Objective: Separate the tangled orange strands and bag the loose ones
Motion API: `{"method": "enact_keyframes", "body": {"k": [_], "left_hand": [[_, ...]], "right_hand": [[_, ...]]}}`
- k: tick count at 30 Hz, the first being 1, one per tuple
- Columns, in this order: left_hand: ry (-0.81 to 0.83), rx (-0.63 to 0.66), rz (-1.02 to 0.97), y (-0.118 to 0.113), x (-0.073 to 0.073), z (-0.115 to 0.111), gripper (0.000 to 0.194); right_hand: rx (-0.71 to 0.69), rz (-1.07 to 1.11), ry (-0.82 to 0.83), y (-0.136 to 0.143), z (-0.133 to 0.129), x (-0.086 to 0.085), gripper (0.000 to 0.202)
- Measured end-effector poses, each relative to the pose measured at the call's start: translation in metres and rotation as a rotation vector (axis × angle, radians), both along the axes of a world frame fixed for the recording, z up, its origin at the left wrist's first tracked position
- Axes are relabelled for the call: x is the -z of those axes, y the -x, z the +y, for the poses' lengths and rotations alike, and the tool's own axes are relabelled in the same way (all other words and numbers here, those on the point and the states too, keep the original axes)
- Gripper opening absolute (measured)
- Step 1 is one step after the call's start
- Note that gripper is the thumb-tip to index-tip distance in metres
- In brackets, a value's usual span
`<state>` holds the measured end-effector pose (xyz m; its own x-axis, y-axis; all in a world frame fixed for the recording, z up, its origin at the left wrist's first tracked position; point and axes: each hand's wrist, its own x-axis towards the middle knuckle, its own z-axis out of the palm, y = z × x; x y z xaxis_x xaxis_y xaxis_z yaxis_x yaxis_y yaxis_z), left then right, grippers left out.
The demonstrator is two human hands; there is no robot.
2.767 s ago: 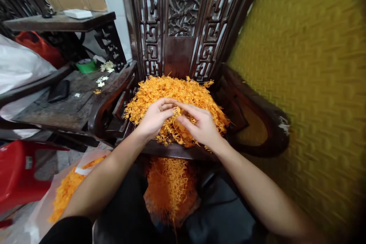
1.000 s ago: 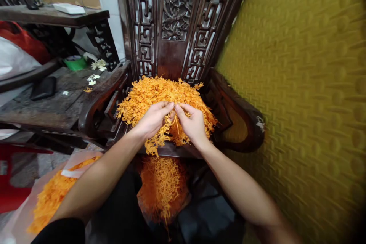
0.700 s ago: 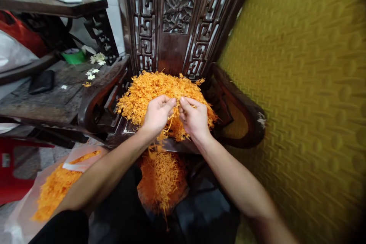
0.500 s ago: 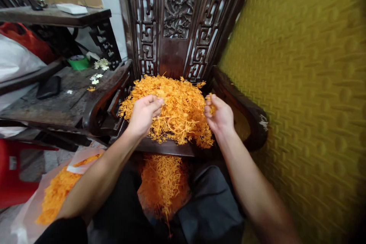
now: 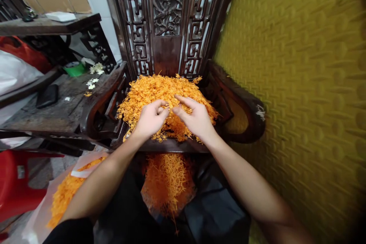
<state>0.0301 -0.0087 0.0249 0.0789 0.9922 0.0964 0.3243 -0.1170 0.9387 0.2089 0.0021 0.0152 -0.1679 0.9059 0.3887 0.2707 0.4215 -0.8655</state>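
Observation:
A wide heap of orange, branching plastic-looking pieces (image 5: 160,87) covers the seat of a dark carved wooden chair (image 5: 168,51). Over the front of the heap, my left hand (image 5: 153,117) is closed, its thumb and fingers pinched round something too small to make out. Close on its right, my right hand (image 5: 196,116) has thumb and forefinger apart above the pieces, with nothing visibly held. Below the seat edge, more orange strands (image 5: 168,179) hang or lie in a bag between my legs.
A translucent bag (image 5: 42,206) of orange pieces and a red stool (image 5: 14,183) are at lower left. A second wooden chair (image 5: 63,114) bears green tape (image 5: 74,69) and a black wallet-like object (image 5: 47,96). A yellow textured surface (image 5: 294,84) rises at right.
My right hand has moved left from the heap's right side to beside my left hand, its fingers now apart. The orange bit it held is no longer visible. The view has shifted slightly.

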Motion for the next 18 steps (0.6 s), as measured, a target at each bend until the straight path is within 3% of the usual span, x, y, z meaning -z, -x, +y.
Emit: {"method": "enact_keyframes", "body": {"k": [3,6,11,13,15,18], "left_hand": [[-0.064,-0.024,0.114,-0.006,-0.001,0.001,0.016],[-0.051,0.007,0.101,-0.010,-0.008,0.000,0.018],[0.187,0.055,-0.228,0.002,-0.017,0.001,0.015],[0.181,0.033,-0.373,0.009,-0.017,0.002,0.011],[0.149,0.028,-0.475,0.014,-0.016,0.005,0.015],[0.176,0.037,-0.541,0.018,-0.013,0.010,0.022]], "right_hand": [[0.110,-0.045,-0.127,0.012,-0.002,0.003,0.034],[0.155,0.063,-0.066,0.011,0.010,0.005,0.029],[0.418,0.607,0.141,-0.027,0.051,0.005,0.026],[0.361,0.680,0.233,-0.040,0.057,0.007,0.026],[0.193,0.574,0.348,-0.041,0.052,0.009,0.029],[0.027,0.481,0.365,-0.030,0.035,0.006,0.035]]}}
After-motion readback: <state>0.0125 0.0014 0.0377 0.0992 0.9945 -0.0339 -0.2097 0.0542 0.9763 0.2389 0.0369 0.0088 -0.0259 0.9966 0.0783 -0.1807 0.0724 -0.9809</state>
